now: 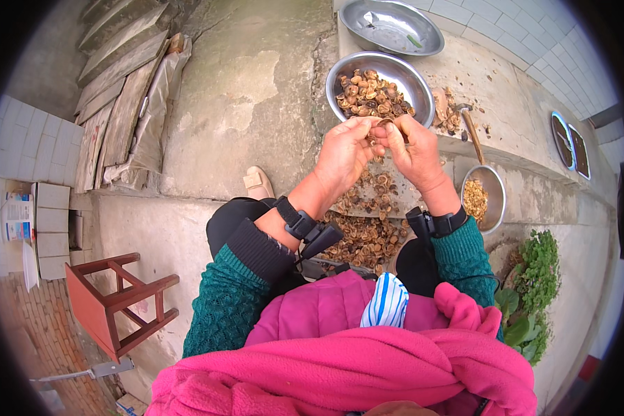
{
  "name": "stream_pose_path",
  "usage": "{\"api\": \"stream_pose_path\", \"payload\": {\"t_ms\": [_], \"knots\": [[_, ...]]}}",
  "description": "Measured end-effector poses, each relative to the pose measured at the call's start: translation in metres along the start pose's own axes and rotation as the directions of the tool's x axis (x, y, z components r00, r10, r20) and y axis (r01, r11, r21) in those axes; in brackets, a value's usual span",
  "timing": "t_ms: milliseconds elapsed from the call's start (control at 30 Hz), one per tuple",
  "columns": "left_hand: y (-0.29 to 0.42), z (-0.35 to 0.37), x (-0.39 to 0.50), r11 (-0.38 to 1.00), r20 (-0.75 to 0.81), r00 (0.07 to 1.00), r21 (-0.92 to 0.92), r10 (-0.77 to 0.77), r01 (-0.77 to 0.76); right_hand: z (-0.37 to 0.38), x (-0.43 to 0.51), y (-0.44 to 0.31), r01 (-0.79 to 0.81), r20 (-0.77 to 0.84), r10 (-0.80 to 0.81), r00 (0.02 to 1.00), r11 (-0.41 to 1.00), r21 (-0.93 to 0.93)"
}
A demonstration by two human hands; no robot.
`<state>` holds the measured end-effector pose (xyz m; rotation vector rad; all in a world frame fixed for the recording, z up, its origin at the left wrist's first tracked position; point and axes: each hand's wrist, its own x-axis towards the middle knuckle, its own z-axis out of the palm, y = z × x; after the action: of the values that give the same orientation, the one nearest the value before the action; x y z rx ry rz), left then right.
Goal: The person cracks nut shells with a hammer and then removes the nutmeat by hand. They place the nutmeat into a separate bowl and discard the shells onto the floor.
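My left hand [346,148] and my right hand [417,152] meet over the near rim of a steel basin [418,86]. Between their fingertips is a piece of cracked walnut [385,122], its brown shell partly hidden by the thumbs. Cracked walnuts [369,96] fill much of that basin. Beneath my wrists, a heap of broken walnut shells [361,242] lies between my knees, with more shell pieces [377,190] scattered beyond it. To the right of my right wrist, a smaller steel bowl [495,205] holds pale walnut kernels [475,200].
A hammer [470,130] lies on the concrete ledge [520,112] beside shell crumbs [445,112]. Behind the walnut basin stands a larger steel basin [395,31]. At left are a red-brown wooden stool [91,307] and stacked planks [119,119]. Green plants [538,275] grow at right.
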<state>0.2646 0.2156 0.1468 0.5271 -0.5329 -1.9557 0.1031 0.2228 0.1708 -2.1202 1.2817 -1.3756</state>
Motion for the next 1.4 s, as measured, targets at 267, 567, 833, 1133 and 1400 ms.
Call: {"api": "stream_pose_path", "payload": {"t_ms": [267, 567, 833, 1133, 1400], "knots": [[0.011, 0.007, -0.006, 0.996, -0.022, 0.998, -0.066, 0.052, -0.053, -0.027, 0.007, -0.010, 0.092, 0.045, -0.085, 0.995, 0.977, -0.190], [0.012, 0.004, -0.005, 0.998, 0.023, 0.999, -0.057, 0.037, -0.035, -0.019, 0.001, -0.014, 0.217, 0.140, -0.202, 0.969, 0.970, -0.107], [0.016, 0.004, -0.006, 0.999, 0.018, 0.999, -0.007, 0.041, -0.041, -0.027, 0.002, -0.016, 0.141, 0.240, -0.096, 0.966, 0.973, -0.181], [0.011, 0.003, -0.007, 1.000, 0.013, 1.000, 0.004, -0.011, 0.011, -0.011, 0.004, -0.017, 0.272, 0.154, -0.243, 0.958, 0.940, -0.204], [0.009, 0.004, -0.008, 0.998, -0.054, 0.999, 0.057, 0.005, -0.002, -0.007, 0.001, -0.020, 0.305, 0.161, -0.275, 0.948, 0.930, -0.206]]}}
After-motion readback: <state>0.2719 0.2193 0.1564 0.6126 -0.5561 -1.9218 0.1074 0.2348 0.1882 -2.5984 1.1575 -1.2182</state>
